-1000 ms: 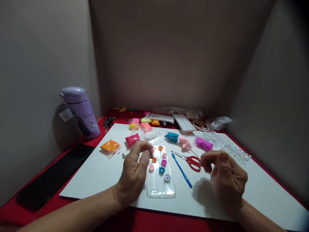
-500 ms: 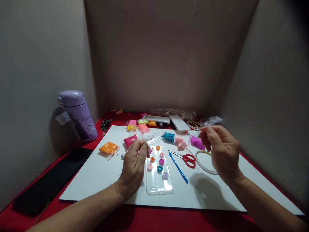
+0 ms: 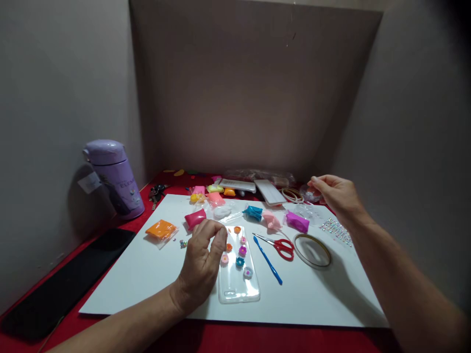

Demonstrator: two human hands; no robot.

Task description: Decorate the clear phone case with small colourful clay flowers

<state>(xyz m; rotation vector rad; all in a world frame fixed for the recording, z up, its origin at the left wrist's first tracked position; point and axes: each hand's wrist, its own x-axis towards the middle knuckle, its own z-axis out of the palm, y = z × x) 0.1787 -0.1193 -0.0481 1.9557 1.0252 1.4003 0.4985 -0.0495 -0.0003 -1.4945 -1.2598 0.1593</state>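
Observation:
My left hand is closed in a pinch over the left edge of a clear phone case. Whatever its fingertips hold is too small or hidden. Small clay flowers in several colours, among them a teal flower, sit on the case. At the far right my right hand hovers in the air with thumb and fingers pressed together; I cannot make out anything in them. Beneath that forearm lies a sheet of rhinestones. Between the hands lie red-handled scissors and a blue modelling tool.
A white board covers most of the red cloth. Bagged clay, such as the orange packet and purple packet, lies along it. Tape rings, a purple bottle and a black phone-like slab surround the work area.
My right hand has moved up, outward and away from the case, still pinched, uncovering the rhinestone sheet and tape ring. My left hand stays near the case. The view has shifted slightly.

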